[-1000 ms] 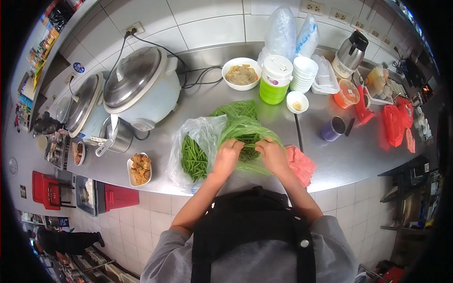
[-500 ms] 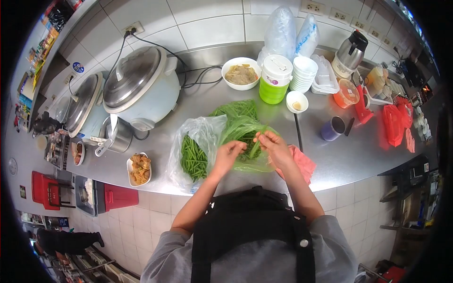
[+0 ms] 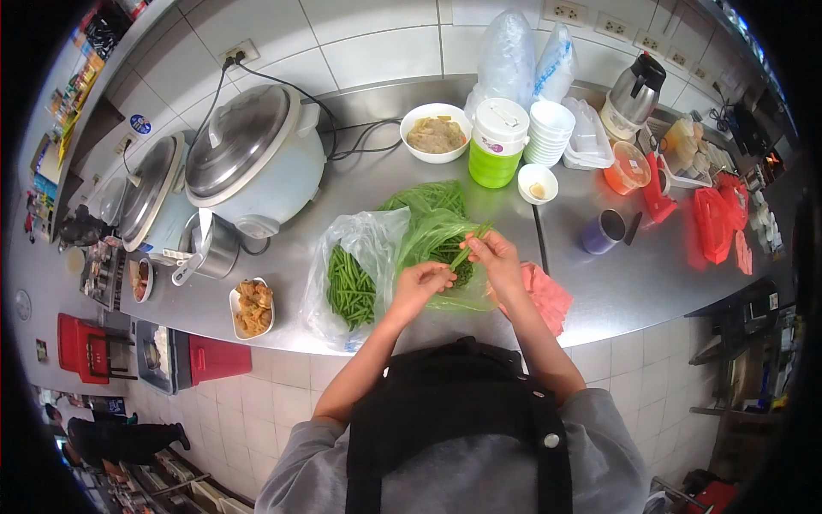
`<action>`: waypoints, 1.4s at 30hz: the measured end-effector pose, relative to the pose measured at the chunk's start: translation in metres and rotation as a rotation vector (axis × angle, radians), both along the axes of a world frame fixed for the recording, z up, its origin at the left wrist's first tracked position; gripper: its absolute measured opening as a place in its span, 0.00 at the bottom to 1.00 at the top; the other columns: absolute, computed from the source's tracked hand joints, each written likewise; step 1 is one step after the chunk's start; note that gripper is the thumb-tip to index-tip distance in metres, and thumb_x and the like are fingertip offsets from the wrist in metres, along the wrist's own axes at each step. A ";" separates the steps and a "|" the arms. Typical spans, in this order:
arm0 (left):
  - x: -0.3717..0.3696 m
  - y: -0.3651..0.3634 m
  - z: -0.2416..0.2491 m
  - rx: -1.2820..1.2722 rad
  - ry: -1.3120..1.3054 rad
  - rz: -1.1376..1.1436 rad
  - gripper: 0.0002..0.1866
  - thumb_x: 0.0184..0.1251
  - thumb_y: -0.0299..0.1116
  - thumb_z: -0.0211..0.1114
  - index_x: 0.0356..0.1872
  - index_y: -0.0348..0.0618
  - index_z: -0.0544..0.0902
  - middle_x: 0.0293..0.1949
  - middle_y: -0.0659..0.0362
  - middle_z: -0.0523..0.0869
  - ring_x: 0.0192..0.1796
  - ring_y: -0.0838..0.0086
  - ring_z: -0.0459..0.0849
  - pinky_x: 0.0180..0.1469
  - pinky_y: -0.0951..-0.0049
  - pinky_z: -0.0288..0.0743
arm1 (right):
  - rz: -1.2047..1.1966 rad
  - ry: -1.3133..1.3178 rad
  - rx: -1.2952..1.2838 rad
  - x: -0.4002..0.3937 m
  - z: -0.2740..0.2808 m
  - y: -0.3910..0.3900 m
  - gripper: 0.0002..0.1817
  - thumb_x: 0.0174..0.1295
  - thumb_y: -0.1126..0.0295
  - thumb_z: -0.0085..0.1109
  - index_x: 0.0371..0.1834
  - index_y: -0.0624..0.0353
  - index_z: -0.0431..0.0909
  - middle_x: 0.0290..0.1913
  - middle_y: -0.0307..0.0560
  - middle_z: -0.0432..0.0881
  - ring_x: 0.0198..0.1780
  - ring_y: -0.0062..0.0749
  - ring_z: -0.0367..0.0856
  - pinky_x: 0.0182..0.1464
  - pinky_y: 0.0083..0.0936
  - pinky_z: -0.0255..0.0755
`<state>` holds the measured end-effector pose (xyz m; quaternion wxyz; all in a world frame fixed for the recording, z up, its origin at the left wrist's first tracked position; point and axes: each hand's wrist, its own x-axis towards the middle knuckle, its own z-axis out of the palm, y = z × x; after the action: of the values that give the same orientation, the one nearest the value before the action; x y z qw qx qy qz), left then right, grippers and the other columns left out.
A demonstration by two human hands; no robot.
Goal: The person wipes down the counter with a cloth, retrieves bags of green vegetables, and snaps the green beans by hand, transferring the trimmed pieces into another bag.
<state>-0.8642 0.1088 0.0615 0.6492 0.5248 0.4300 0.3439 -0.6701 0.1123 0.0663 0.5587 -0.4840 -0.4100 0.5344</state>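
Counter (image 3: 634, 300) of steel, bearing two lidded cookers (image 3: 257, 154) on the left. Lying side by side near the front edge: one clear bag (image 3: 390, 230) of cut green beans (image 3: 349, 287), one open green bag (image 3: 419, 236), then one pink cloth (image 3: 548, 300). Working over the green bag, close but apart: two hands. Right hand (image 3: 498, 264): pinching at least one long bean (image 3: 460, 256). Left hand (image 3: 417, 289): curling fingertips near its lower end, leaving any grip impossible to tell.

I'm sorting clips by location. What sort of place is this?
Probably a kitchen, perhaps a commercial one: a long metal counter bears a large lidded cooker and a clear plastic bag of green stalks.
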 end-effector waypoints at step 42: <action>0.006 -0.009 -0.023 -0.404 -1.132 -0.067 0.09 0.71 0.29 0.60 0.47 0.38 0.81 0.29 0.67 0.78 0.33 0.82 0.77 0.38 0.80 0.72 | -0.154 0.116 0.183 -0.044 0.051 -0.007 0.06 0.70 0.76 0.57 0.44 0.66 0.82 0.42 0.41 0.86 0.41 0.20 0.81 0.45 0.18 0.75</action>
<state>-0.8578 0.0997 0.0383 0.8746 0.1395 0.0577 0.4608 -0.7143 0.1055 0.1175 0.6628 -0.4293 -0.3857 0.4772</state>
